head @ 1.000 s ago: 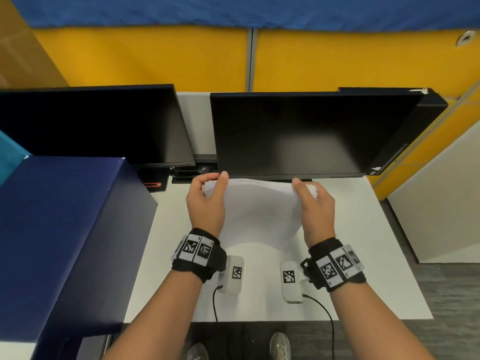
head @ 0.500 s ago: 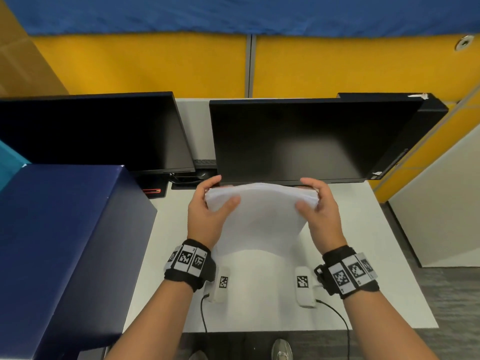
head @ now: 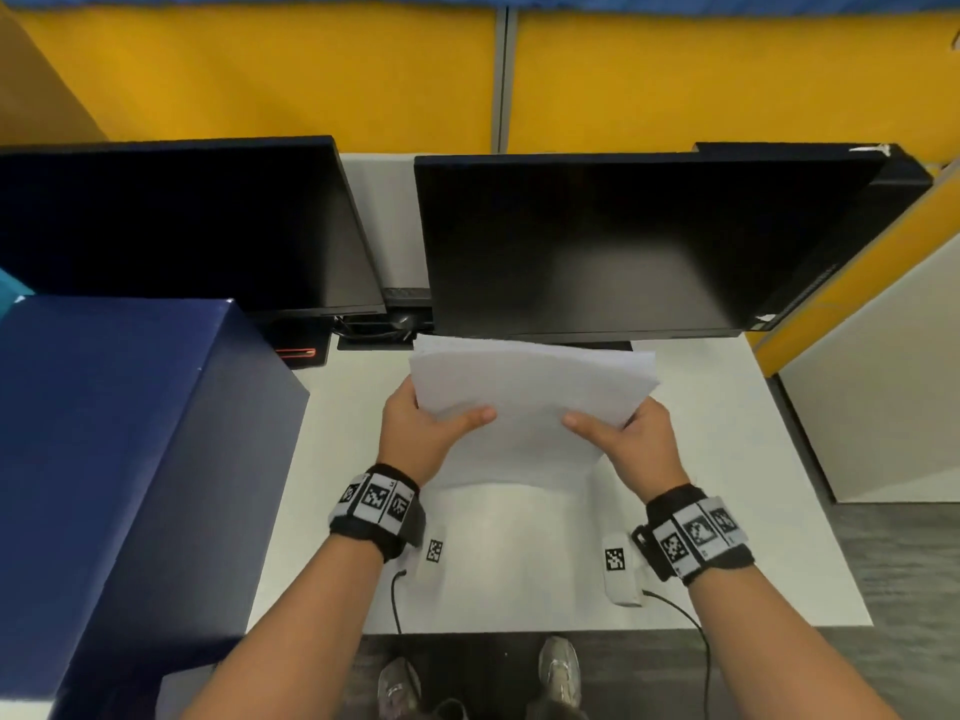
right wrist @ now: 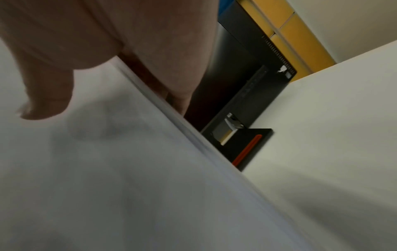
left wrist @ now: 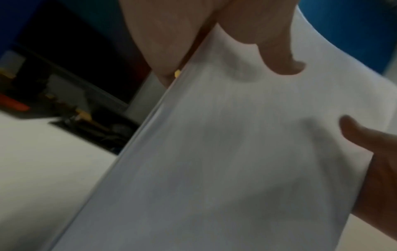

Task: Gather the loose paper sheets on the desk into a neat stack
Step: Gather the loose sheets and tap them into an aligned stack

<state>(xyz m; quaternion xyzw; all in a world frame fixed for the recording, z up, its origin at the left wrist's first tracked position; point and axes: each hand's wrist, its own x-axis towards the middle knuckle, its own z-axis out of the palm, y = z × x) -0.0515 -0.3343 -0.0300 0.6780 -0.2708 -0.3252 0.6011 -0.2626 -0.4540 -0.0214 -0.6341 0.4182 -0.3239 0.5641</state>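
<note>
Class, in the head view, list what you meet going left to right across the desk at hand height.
Blue box → left hand → paper sheets → right hand → bare desk.

A stack of paper sheets (head: 530,392) now stands tilted up off the surface (head: 727,511), where a second ago it was bowed low against the monitor's foot. The left hand (head: 421,433) and right hand (head: 634,444) have slid from its far corners to its side edges, thumbs across the near face.
</note>
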